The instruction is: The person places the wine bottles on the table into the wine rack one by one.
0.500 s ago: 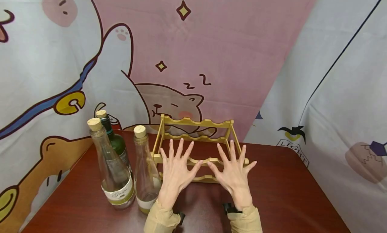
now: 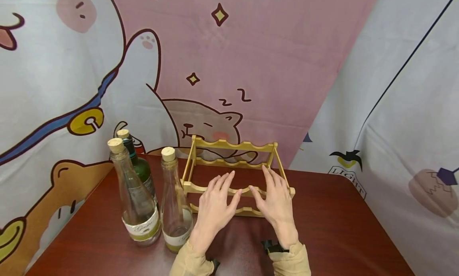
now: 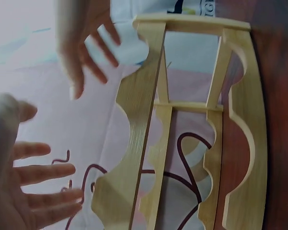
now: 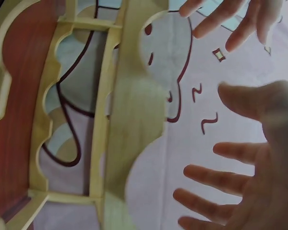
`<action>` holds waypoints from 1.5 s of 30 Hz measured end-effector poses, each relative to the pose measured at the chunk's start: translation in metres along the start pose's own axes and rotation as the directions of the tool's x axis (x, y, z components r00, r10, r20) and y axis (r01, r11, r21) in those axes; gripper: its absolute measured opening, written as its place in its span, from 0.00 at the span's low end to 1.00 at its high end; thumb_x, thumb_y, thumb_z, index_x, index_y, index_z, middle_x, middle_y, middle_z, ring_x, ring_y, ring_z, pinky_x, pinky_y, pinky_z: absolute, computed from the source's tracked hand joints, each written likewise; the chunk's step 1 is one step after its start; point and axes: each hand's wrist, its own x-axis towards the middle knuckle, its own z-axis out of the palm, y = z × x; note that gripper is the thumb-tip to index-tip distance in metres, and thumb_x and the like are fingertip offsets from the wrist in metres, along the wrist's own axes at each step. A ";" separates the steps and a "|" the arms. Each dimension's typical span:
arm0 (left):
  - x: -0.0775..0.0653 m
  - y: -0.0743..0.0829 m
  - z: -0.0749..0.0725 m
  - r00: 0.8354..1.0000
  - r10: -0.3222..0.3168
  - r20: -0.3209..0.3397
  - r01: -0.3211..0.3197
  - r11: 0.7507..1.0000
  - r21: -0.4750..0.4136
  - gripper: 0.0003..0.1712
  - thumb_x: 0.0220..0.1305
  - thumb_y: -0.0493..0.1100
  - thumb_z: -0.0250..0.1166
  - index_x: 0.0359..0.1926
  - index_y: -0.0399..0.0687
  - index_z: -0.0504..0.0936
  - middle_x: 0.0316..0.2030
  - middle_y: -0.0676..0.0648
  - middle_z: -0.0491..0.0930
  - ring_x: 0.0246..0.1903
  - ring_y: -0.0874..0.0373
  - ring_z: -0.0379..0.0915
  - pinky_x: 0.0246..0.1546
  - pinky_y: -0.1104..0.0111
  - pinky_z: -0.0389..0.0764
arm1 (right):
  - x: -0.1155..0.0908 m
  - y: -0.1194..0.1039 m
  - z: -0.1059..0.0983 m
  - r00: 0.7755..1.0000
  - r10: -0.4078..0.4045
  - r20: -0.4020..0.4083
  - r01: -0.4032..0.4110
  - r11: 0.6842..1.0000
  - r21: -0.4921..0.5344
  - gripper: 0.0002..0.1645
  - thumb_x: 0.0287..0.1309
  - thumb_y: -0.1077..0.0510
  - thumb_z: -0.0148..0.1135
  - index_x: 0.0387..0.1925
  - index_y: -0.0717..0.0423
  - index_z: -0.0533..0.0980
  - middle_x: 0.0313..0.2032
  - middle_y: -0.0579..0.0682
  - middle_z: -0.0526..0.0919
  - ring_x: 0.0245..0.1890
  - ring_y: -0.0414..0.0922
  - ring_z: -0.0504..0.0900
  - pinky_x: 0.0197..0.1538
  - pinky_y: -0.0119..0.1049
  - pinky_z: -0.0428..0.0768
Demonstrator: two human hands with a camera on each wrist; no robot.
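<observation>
A light wooden bottle rack (image 2: 234, 146) with scalloped rails stands on the dark red table. My left hand (image 2: 214, 206) hovers in front of its front rail, fingers straight and gently bent forward, holding nothing. Beside it my right hand (image 2: 277, 202) is held likewise over the right part of the rack, its palm facing down and forward. Both wrist views show spread fingers and a gap between the hands and the rack's front rail (image 3: 134, 105). Left of the rack, two clear corked bottles (image 2: 143, 224) and a green corked bottle (image 2: 142, 170) stand upright.
The second clear bottle (image 2: 176, 230) is close to my left forearm and the rack's left end. A printed cloth (image 2: 287, 69) with cartoon animals hangs behind the table (image 2: 333, 228). Dark straps (image 2: 274, 247) circle the wrists at the beige sleeves.
Both hands had their fingers spread wide; now the fingers are drawn closer together and bend slightly forward. The head view has shifted a little. Rack and bottles stay in place.
</observation>
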 end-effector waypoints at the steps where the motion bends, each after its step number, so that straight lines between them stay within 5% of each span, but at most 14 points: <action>1: -0.001 0.001 -0.001 0.999 0.020 -0.030 -0.021 1.000 -0.009 0.28 0.63 0.56 0.60 0.61 0.52 0.75 0.51 0.46 0.81 0.51 0.49 0.77 0.39 0.57 0.83 | 0.002 -0.002 -0.002 1.000 -0.006 -0.017 0.006 1.000 0.029 0.41 0.55 0.45 0.66 0.66 0.56 0.65 0.59 0.62 0.73 0.58 0.61 0.72 0.55 0.59 0.74; 6: -0.005 0.004 -0.014 0.982 0.097 -0.164 -0.105 0.994 -0.040 0.17 0.62 0.47 0.62 0.50 0.48 0.81 0.35 0.51 0.85 0.33 0.58 0.81 0.25 0.68 0.80 | 0.016 -0.017 -0.015 0.997 -0.038 -0.068 0.053 0.970 0.238 0.31 0.59 0.52 0.63 0.61 0.59 0.69 0.49 0.58 0.81 0.46 0.53 0.80 0.48 0.49 0.80; 11: -0.008 0.006 -0.036 0.933 0.157 -0.325 -0.202 0.973 -0.110 0.13 0.67 0.45 0.56 0.40 0.44 0.83 0.29 0.51 0.85 0.24 0.62 0.79 0.21 0.73 0.77 | 0.033 -0.046 -0.028 0.988 -0.143 -0.059 0.154 0.867 0.474 0.22 0.62 0.57 0.60 0.57 0.58 0.72 0.41 0.53 0.83 0.37 0.44 0.83 0.39 0.37 0.83; 13: -0.009 0.007 -0.047 0.890 0.176 -0.420 -0.251 0.959 -0.131 0.15 0.68 0.45 0.53 0.36 0.42 0.83 0.27 0.49 0.85 0.21 0.62 0.78 0.21 0.73 0.77 | 0.038 -0.060 -0.032 0.980 -0.194 -0.038 0.184 0.822 0.538 0.20 0.62 0.58 0.59 0.56 0.57 0.72 0.39 0.52 0.83 0.35 0.42 0.83 0.36 0.33 0.82; 18: -0.008 0.006 -0.078 0.745 0.206 -0.634 -0.358 0.926 -0.120 0.17 0.67 0.43 0.52 0.28 0.38 0.82 0.18 0.48 0.80 0.15 0.60 0.71 0.16 0.72 0.71 | 0.047 -0.098 -0.035 0.939 -0.342 0.025 0.259 0.756 0.600 0.17 0.63 0.57 0.58 0.53 0.56 0.73 0.38 0.50 0.83 0.29 0.38 0.79 0.30 0.27 0.79; 22: -0.007 0.003 -0.098 0.646 0.172 -0.743 -0.361 0.928 -0.099 0.21 0.67 0.43 0.52 0.22 0.36 0.80 0.14 0.47 0.75 0.12 0.58 0.67 0.14 0.70 0.67 | 0.051 -0.124 -0.030 0.890 -0.453 0.057 0.329 0.723 0.607 0.17 0.62 0.55 0.59 0.51 0.56 0.73 0.37 0.47 0.82 0.25 0.34 0.76 0.27 0.24 0.76; 24: -0.007 0.001 -0.106 0.612 0.129 -0.780 -0.330 0.938 -0.104 0.23 0.67 0.44 0.52 0.20 0.34 0.79 0.13 0.45 0.75 0.12 0.56 0.67 0.13 0.68 0.67 | 0.051 -0.134 -0.026 0.873 -0.483 0.073 0.347 0.720 0.601 0.18 0.60 0.54 0.61 0.50 0.55 0.73 0.36 0.47 0.82 0.23 0.33 0.74 0.27 0.23 0.74; 27: -0.007 -0.004 -0.116 0.584 0.055 -0.810 -0.252 0.961 -0.116 0.24 0.67 0.45 0.52 0.19 0.33 0.79 0.12 0.44 0.75 0.12 0.54 0.68 0.15 0.68 0.67 | 0.052 -0.148 -0.019 0.856 -0.507 0.101 0.356 0.719 0.597 0.18 0.58 0.51 0.63 0.47 0.55 0.73 0.34 0.47 0.82 0.21 0.32 0.72 0.25 0.21 0.72; 30: -0.009 -0.010 -0.122 0.589 -0.004 -0.808 -0.175 0.976 -0.132 0.22 0.65 0.44 0.52 0.21 0.32 0.79 0.14 0.41 0.77 0.14 0.52 0.68 0.20 0.69 0.67 | 0.051 -0.158 -0.013 0.847 -0.520 0.113 0.362 0.718 0.595 0.19 0.56 0.50 0.65 0.45 0.55 0.74 0.31 0.46 0.81 0.18 0.32 0.69 0.22 0.20 0.70; 37: -0.012 -0.030 -0.130 0.679 -0.106 -0.726 -0.018 0.987 -0.161 0.19 0.64 0.43 0.52 0.31 0.30 0.81 0.24 0.36 0.81 0.24 0.48 0.71 0.28 0.71 0.67 | 0.050 -0.174 -0.002 0.842 -0.539 0.022 0.448 0.722 0.527 0.18 0.51 0.48 0.69 0.32 0.54 0.72 0.17 0.43 0.70 0.15 0.32 0.61 0.20 0.18 0.58; 40: -0.014 -0.036 -0.134 0.739 -0.137 -0.659 0.005 0.980 -0.198 0.16 0.63 0.41 0.54 0.37 0.30 0.80 0.30 0.37 0.82 0.30 0.51 0.74 0.32 0.78 0.68 | 0.050 -0.177 0.001 0.838 -0.544 -0.045 0.488 0.711 0.506 0.17 0.51 0.50 0.70 0.30 0.55 0.72 0.16 0.44 0.72 0.15 0.32 0.61 0.20 0.17 0.57; 45: -0.017 -0.039 -0.137 0.875 -0.188 -0.447 0.070 0.961 -0.267 0.16 0.64 0.38 0.55 0.50 0.36 0.78 0.43 0.40 0.84 0.43 0.56 0.78 0.43 0.83 0.71 | 0.050 -0.172 0.004 0.825 -0.544 -0.153 0.546 0.695 0.468 0.13 0.52 0.55 0.69 0.30 0.58 0.73 0.17 0.46 0.74 0.16 0.33 0.66 0.22 0.16 0.60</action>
